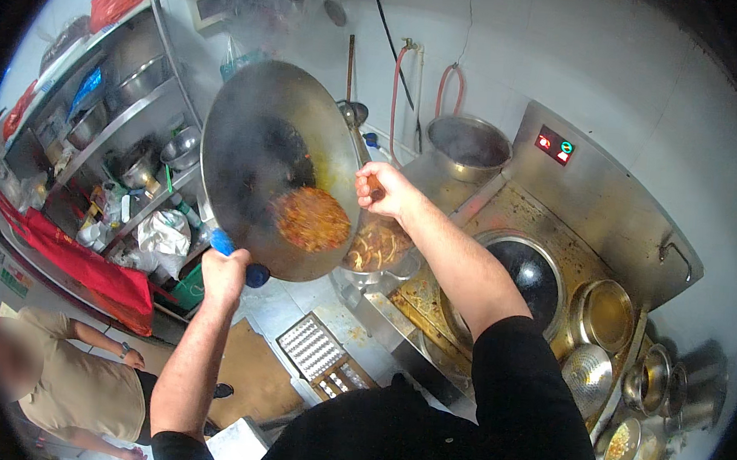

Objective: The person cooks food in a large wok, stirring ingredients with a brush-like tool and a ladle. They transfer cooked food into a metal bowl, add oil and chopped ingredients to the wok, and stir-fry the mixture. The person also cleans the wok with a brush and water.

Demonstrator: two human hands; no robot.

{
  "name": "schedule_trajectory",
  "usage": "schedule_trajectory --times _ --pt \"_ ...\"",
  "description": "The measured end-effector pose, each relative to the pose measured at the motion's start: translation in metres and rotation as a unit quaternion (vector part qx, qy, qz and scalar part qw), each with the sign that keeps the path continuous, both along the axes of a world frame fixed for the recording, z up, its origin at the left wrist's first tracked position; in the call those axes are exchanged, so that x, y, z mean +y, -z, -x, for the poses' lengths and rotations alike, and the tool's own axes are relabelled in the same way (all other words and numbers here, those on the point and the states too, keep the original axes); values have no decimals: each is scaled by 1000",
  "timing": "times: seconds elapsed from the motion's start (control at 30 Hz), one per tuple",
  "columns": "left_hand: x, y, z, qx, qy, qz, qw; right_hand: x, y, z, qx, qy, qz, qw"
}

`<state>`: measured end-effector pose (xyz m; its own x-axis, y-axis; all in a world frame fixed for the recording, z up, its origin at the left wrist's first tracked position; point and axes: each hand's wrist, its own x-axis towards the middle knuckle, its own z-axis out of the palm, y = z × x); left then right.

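Note:
My left hand is closed on the blue handle of a large wok, which is lifted and strongly tilted. Reddish-brown sauced food lies in the wok's lower right part. My right hand grips a utensil's wooden handle beside the wok's right rim; its working end cannot be told. Partly hidden behind the wok and my right forearm is a metal container of brown food with pale strips. Thin steam hangs about the wok.
At the right, the greasy stove holds a second wok, a metal basin and a perforated skimmer. A large pot stands behind. Cluttered shelves are on the left; a person stands lower left.

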<state>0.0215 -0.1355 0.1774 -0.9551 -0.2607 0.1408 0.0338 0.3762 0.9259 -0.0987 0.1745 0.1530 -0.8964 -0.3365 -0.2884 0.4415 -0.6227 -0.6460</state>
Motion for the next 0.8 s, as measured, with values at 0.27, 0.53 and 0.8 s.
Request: schedule_trajectory --times 0.27,0.53,0.8 --pt "43 -29 9 24 -13 293 956 8 25 27 -8 3 91 996" --pt "70 -41 -8 77 76 375 921 72 8 -50 44 101 146 983" --pt "27 20 -7 231 155 355 892 69 25 -138 105 188 248 945"
